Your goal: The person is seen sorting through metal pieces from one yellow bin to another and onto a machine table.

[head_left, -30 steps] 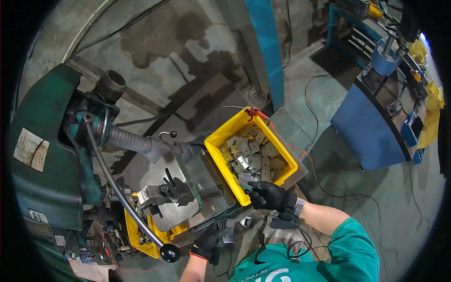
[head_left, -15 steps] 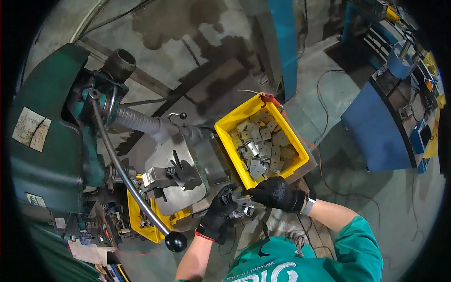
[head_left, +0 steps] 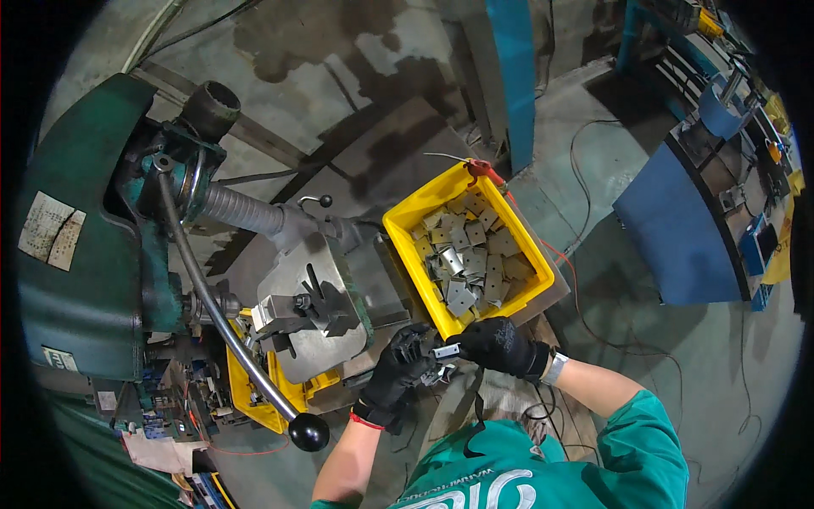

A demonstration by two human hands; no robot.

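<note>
Both of my hands wear black gloves and are close together at the near edge of the yellow bin. My right hand [head_left: 502,348] pinches a small silver metal bracket [head_left: 447,350] with holes in its face. My left hand [head_left: 398,366] is curled around several more metal pieces [head_left: 436,373], partly hidden by its fingers. The yellow bin [head_left: 532,301] holds a heap of similar flat and bent metal brackets [head_left: 462,254]. Left of the hands is a drill press table [head_left: 292,360] with a clamping fixture [head_left: 318,307] on it.
The green drill press [head_left: 85,229] fills the left side, its long lever with a black knob [head_left: 309,433] reaching toward my left forearm. A second yellow bin [head_left: 270,416] sits below the press table. An air gun with a red handle [head_left: 485,172] hangs on the bin's far corner. A blue workbench [head_left: 678,229] stands right.
The bracket in my right hand has turned, so its face with holes now shows. My hands stay together near the bin, and the view has shifted slightly.
</note>
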